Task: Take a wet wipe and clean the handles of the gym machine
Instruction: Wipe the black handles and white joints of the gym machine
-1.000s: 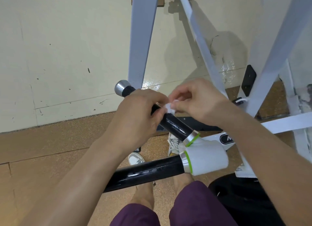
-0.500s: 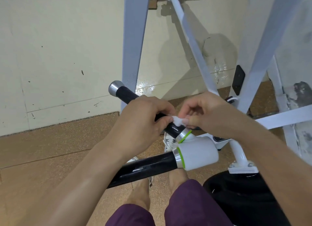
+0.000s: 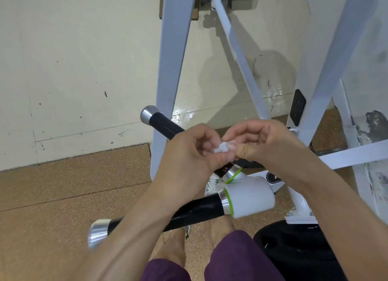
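Two black handles with silver end caps branch from a white hub (image 3: pixel 249 198) with green rings. The upper handle (image 3: pixel 161 123) runs up and left; the lower handle (image 3: pixel 197 211) runs down and left beneath my left forearm. A small crumpled white wet wipe (image 3: pixel 222 148) is pinched between the fingertips of both hands, just above the upper handle. My left hand (image 3: pixel 189 152) covers the middle of that handle. My right hand (image 3: pixel 264 140) meets it from the right, fingers curled on the wipe.
White frame bars of the machine (image 3: pixel 174 70) rise against a cream wall. A diagonal white rod (image 3: pixel 239 53) crosses behind. A black weight plate (image 3: pixel 298 251) lies at lower right on the cork-brown floor (image 3: pixel 63 186). My knees and purple shorts (image 3: pixel 231 259) are below.
Both hands lifted slightly off the upper handle and bunched the wipe between the fingertips. More of the handle's upper end is exposed, and the camera tilted so the lower handle's cap shows.
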